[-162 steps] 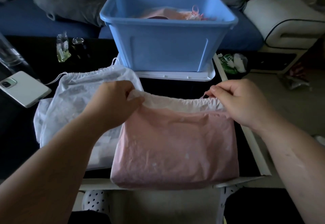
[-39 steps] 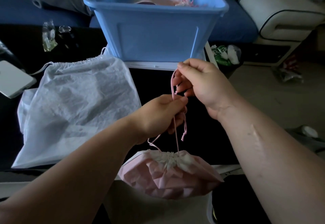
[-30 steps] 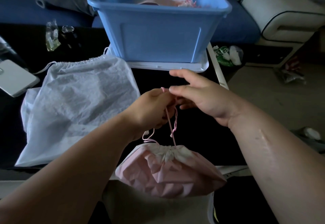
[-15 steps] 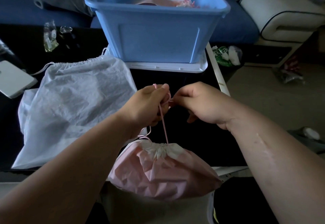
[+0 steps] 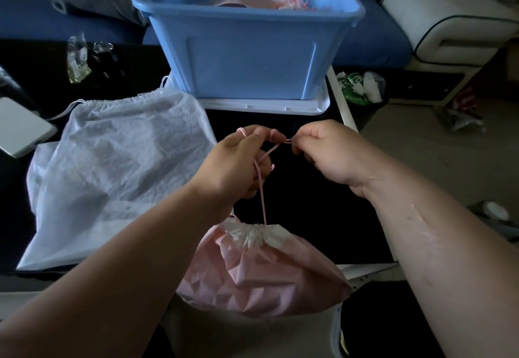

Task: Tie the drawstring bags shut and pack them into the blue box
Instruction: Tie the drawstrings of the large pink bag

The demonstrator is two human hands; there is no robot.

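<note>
Pink bag point(image 5: 261, 273) sits just below my hands, neck cinched tight, with its cord point(image 5: 262, 197) running straight up into my left hand point(image 5: 238, 166). That hand is curled round the cord, a loop poking out over the fingers. Right hand point(image 5: 328, 155), just beside it, pinches the short end stretched between the two. Looks like I'm mid-knot.

My worry: tug sideways too hard and the end slips out of the right pinch, or the loop drops and the knot falls apart. The bag also seems to overhang the surface point(image 5: 309, 203) edge, so a yank could tip it off.

White bag point(image 5: 112, 166) lies flat left of the left hand. Blue box point(image 5: 250, 57) is beyond both hands, something pink inside.
</note>
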